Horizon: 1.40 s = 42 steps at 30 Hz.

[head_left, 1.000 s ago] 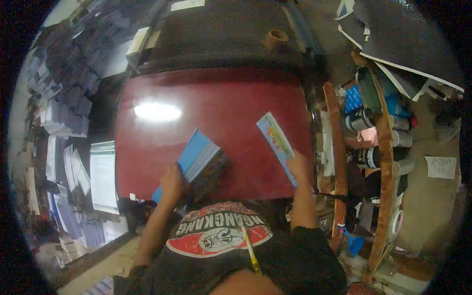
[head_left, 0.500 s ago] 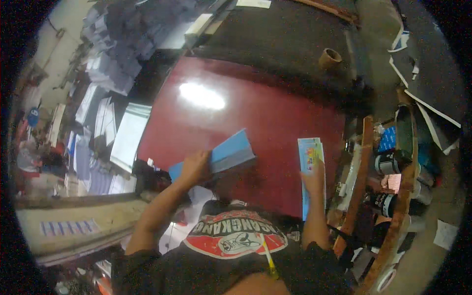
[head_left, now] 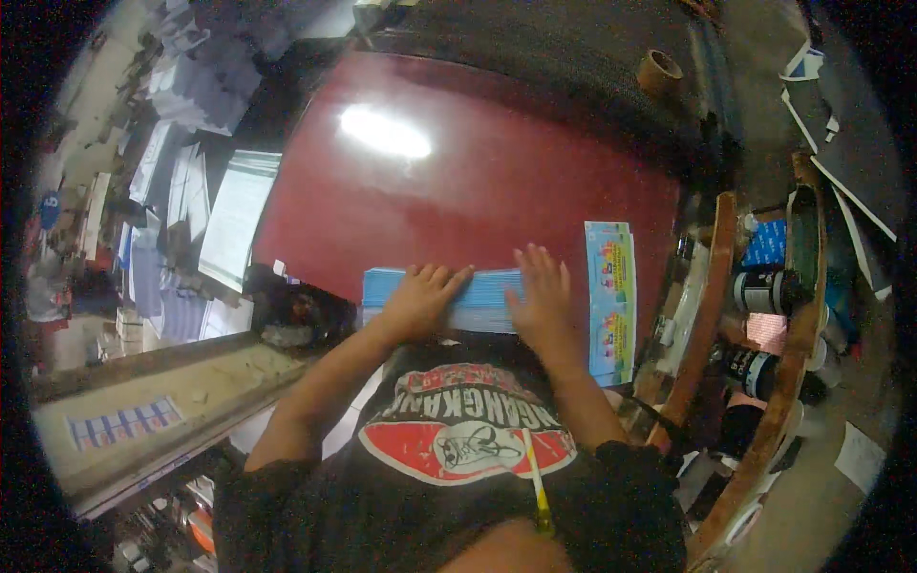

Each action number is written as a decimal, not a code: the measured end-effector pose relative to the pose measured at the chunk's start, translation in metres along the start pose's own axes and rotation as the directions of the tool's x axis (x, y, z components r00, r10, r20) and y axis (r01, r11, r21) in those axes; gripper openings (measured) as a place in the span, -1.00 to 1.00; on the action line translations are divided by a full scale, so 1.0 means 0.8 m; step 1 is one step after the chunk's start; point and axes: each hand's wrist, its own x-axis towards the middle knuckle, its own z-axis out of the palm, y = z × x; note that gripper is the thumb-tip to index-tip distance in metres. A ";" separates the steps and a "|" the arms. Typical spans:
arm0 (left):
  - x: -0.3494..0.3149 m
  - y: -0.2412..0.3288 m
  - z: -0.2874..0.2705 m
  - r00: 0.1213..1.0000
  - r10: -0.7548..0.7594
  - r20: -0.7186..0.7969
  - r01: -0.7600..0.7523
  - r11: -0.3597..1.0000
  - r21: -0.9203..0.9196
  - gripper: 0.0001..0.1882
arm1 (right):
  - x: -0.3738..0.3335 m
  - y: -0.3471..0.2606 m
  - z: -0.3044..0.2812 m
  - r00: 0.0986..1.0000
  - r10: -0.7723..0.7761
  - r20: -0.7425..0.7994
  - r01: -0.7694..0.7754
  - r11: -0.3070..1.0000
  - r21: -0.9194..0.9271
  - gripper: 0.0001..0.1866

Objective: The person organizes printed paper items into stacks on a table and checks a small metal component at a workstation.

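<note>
A stack of light-blue sheets (head_left: 489, 293) lies crosswise on the near part of the dark red tabletop (head_left: 458, 191), close to my body. My left hand (head_left: 420, 301) grips its left part, with fingers bent over the far edge. Over the right end rests my right hand (head_left: 543, 298), its fingers stretched out and the thumb apart. Just right of that hand is a long strip-shaped pile of colourful printed sheets (head_left: 611, 306), lying lengthwise and touched by neither hand.
White paper stacks (head_left: 239, 215) stand left of the tabletop. Wooden-edged shelving (head_left: 702, 325) with black jars (head_left: 759, 291) runs along the right. A brown cardboard tube (head_left: 659, 70) stands at the far right. A pale ledge (head_left: 181, 415) is at the lower left.
My right hand has let go of the printed sheets and moved left onto the blue stack. The blue stack, tilted in my left hand before, now lies straight along the near edge.
</note>
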 end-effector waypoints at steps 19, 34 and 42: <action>-0.089 -0.160 0.136 0.898 -0.307 0.316 0.169 -0.422 -0.891 -0.14 | -0.048 0.093 0.076 0.802 0.260 0.538 -0.489 -0.232 0.841 -0.25; -0.132 -0.141 0.085 0.918 -0.277 0.282 0.226 -0.217 -0.950 -0.38 | -0.075 0.112 0.052 0.836 -0.018 0.549 -0.549 -0.023 0.835 -0.31; -0.104 -0.123 0.054 0.986 0.143 -0.085 -0.165 0.761 -0.627 -0.39 | -0.055 0.073 0.002 0.784 -0.157 0.601 -0.014 0.963 0.269 0.07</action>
